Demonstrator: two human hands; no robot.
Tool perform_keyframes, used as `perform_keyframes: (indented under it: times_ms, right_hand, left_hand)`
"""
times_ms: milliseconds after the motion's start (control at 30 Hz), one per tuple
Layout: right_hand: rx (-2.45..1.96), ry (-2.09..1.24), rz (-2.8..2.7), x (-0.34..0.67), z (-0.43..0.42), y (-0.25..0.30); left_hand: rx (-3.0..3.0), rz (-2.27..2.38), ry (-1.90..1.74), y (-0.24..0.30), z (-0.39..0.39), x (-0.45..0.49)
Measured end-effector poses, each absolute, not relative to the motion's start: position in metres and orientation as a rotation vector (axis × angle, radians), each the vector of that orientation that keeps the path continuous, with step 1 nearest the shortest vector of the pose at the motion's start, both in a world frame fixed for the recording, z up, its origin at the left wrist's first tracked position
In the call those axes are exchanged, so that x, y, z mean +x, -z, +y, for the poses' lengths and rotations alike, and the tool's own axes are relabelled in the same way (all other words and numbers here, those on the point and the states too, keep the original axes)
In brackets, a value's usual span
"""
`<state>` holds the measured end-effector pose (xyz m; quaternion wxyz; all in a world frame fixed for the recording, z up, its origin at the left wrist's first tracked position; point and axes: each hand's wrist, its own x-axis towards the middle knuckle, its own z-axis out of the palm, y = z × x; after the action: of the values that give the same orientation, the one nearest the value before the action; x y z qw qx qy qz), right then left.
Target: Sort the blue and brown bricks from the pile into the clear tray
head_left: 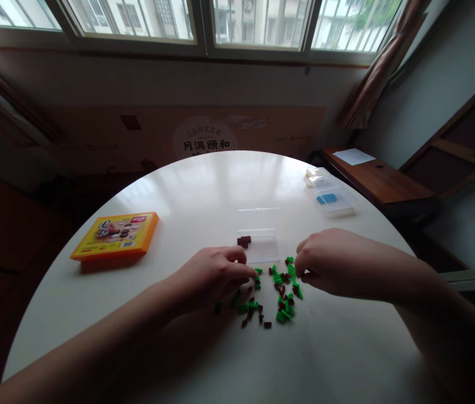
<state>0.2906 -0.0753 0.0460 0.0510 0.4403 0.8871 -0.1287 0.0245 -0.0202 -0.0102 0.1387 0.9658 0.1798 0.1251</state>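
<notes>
1. Windows (204, 22) run along the top of the frame; below them a round white table (204, 185) fills the middle.
2. I see the loose green and brown bricks (282, 294) at lower centre, between the two hands.
3. The left hand (216, 275) rests at the pile's left edge, fingers curled, tips pressed together; whether they pinch a brick I cannot tell.
4. The right hand (330, 261) sits at the pile's right edge, fingers bent down, tips hidden.
5. Just above the pile stands an open clear box (263, 247) holding a few brown pieces (244, 242); an orange box (115, 235) lies centre left.
6. My worry: a forearm dragging across the table could sweep the loose bricks apart or toward the near rim.
</notes>
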Motion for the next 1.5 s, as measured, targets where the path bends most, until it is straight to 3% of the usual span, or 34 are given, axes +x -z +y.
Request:
perform_keyframes:
  times_ms: [567, 1100, 1500]
  right_hand:
    - [1.283, 0.264, 2.805, 0.282, -0.064, -0.046]
    - [0.848, 0.442, 3.018, 0.242, -0.084, -0.036]
    - [0.839, 0.391, 2.98, 0.232, -0.088, -0.02]
  left_hand:
    - [2.83, 0.467, -0.195, -0.002, -0.019, 0.016]
    - [2.832, 0.488, -0.173, -0.002, -0.018, 0.015]
    - [2.876, 0.607, 0.012, -0.011, -0.018, 0.013]
